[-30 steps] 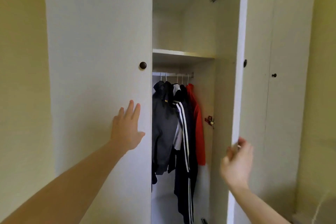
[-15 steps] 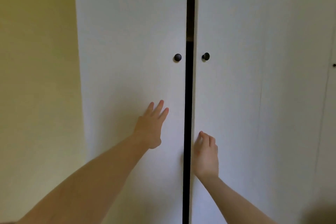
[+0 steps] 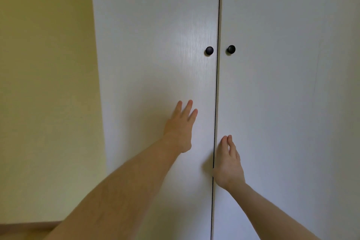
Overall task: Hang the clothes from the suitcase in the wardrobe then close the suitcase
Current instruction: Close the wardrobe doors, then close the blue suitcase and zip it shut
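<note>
yellow wall [image 3: 44, 84] at left, strip of wooden floor [image 3: 25, 230] below it

White wardrobe [image 3: 155, 45] doors, black round knobs [image 3: 209, 50], yellow wall [image 3: 44, 84].

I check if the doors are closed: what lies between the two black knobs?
Head view: only the thin dark seam between left knob and right knob.

Soft, even daylight leaves a pale sheen on the wardrobe door [image 3: 155, 64] above the left grip [image 3: 180, 128], with faint shadows and a sharp picture.
</note>
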Action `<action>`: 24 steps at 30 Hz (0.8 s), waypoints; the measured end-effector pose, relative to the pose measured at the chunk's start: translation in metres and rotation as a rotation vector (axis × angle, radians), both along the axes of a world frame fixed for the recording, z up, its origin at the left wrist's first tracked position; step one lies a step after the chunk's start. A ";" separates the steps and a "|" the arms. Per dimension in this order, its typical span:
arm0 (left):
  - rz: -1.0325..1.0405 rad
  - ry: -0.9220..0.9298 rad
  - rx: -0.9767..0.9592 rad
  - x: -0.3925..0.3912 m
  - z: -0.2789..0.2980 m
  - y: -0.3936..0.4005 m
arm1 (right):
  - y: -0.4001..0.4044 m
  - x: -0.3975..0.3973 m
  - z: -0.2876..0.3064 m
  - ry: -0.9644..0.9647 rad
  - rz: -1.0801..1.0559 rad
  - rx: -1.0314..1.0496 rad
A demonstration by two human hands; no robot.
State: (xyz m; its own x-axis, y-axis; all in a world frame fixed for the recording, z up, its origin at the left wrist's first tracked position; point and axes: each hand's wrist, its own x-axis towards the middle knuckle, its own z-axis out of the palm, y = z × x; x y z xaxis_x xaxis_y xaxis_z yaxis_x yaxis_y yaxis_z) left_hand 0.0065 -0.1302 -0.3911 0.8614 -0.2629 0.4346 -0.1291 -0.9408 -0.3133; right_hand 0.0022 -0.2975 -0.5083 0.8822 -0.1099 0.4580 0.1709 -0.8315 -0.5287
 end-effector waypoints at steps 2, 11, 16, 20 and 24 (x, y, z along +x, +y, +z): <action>0.020 0.023 0.018 -0.001 0.003 -0.001 | 0.000 0.007 0.002 0.047 0.011 -0.032; -0.021 0.342 -0.010 -0.041 -0.044 0.038 | -0.012 0.027 0.019 0.224 0.116 -0.121; 0.015 0.435 -0.103 -0.137 -0.091 0.115 | -0.002 0.005 0.020 0.326 0.133 -0.069; 0.201 0.537 -0.267 -0.226 -0.131 0.194 | 0.043 -0.051 -0.020 0.261 0.189 -0.025; 0.456 0.657 -0.361 -0.311 -0.186 0.279 | 0.113 -0.125 -0.077 0.390 0.441 -0.014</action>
State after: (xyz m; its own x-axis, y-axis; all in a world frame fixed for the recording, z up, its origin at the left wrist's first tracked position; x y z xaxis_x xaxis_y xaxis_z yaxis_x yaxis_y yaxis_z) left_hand -0.3044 0.1485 -0.5766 0.9543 0.2255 -0.1961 0.2337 -0.9721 0.0195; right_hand -0.1229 -0.1842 -0.5853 0.9466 0.3098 0.0889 0.2974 -0.7332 -0.6116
